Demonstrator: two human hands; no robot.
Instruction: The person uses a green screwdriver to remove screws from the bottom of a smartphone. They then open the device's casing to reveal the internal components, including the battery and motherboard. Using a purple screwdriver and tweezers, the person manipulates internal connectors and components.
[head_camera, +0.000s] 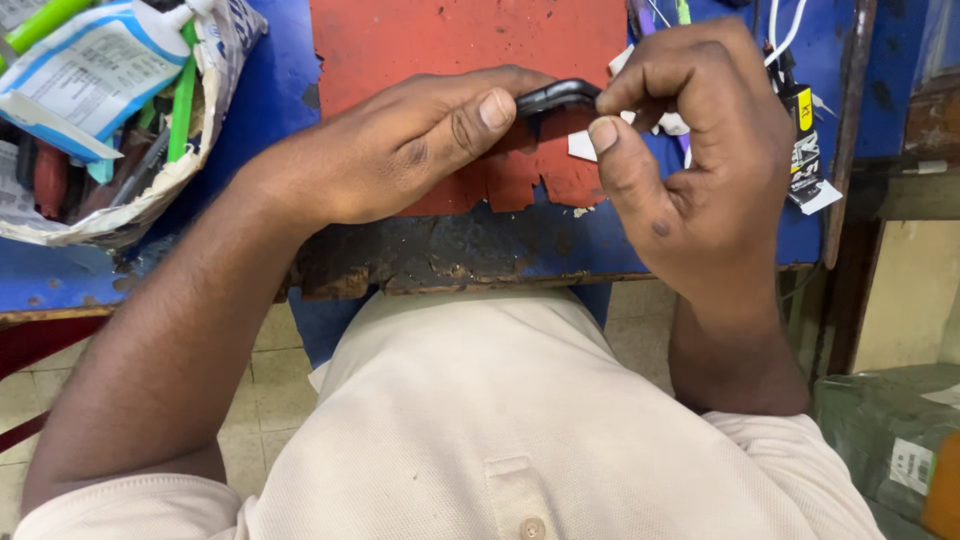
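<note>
The left hand lies on the table, fingers curled and thumb pressed along a small black curved part, gripping its left end. The right hand meets it from 3 o'clock, thumb and forefinger pinched on the part's right end, the other fingers folded in. The part sits between both hands, just above a worn red mat whose near edge is torn and flaking. A scrap of white paper lies on the mat right under the right thumb.

At 10 o'clock from the hands a torn paper bag holds green tools and a white packet. At 2 o'clock, past the right hand, a black tag with a yellow patch hangs by white cords at the table's edge. The blue table's near rim is chipped to dark bare wood. At 4 o'clock, low down, stands a green wrapped parcel.
</note>
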